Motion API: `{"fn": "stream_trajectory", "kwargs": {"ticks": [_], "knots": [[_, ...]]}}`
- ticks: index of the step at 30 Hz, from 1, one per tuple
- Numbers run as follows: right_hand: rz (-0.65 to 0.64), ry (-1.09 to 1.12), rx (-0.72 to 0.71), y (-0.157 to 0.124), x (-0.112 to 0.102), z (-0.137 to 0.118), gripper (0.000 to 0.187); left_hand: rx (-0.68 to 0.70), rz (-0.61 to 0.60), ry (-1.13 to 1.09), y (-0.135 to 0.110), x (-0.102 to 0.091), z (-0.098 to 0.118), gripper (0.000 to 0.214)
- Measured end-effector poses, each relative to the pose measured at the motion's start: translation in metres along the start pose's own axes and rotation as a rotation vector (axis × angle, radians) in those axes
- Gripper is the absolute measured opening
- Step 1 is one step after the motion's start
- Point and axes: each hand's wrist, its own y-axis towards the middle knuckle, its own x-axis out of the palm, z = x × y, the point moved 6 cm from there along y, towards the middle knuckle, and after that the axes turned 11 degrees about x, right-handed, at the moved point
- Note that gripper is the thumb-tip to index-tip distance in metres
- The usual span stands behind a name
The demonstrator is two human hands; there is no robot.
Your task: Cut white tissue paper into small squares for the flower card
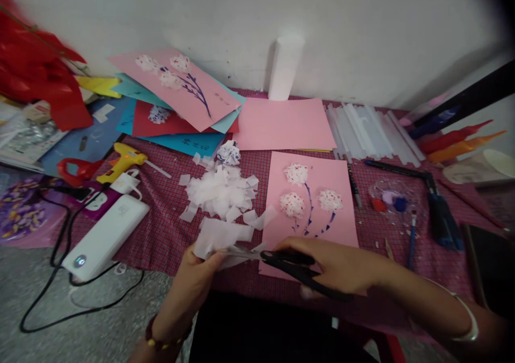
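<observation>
My left hand pinches a sheet of thin white tissue paper near the table's front edge. In my right hand is a pair of black-handled scissors, its blades pointing left at the tissue paper. How far the blades are parted is hard to see. Just beyond my left hand lies a heap of cut white paper squares, with a crumpled white and blue paper ball behind it. Partly under my right hand is a pink card bearing three white and red flower heads on dark blue stems.
Finished flower cards are stacked at the back left, beside blank pink card. To the left are a yellow glue gun and a white power bank with black cables. Glue sticks, a paint palette and a brush occupy the right.
</observation>
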Motion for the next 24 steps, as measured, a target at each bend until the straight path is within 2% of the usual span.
{"fn": "stream_trajectory", "kwargs": {"ticks": [6, 17, 24], "knots": [[-0.026, 0.065, -0.031, 0.007, 0.004, 0.003, 0.054, -0.072, -0.041, -0.049, -0.004, 0.011, -0.002, 0.031], [0.012, 0.071, -0.038, 0.015, 0.005, 0.003, 0.061, -0.059, -0.031, -0.09, -0.007, 0.017, -0.004, 0.024], [0.025, 0.16, -0.003, 0.017, 0.01, 0.015, 0.051, -0.058, 0.008, -0.029, -0.006, 0.014, -0.002, 0.03]]}}
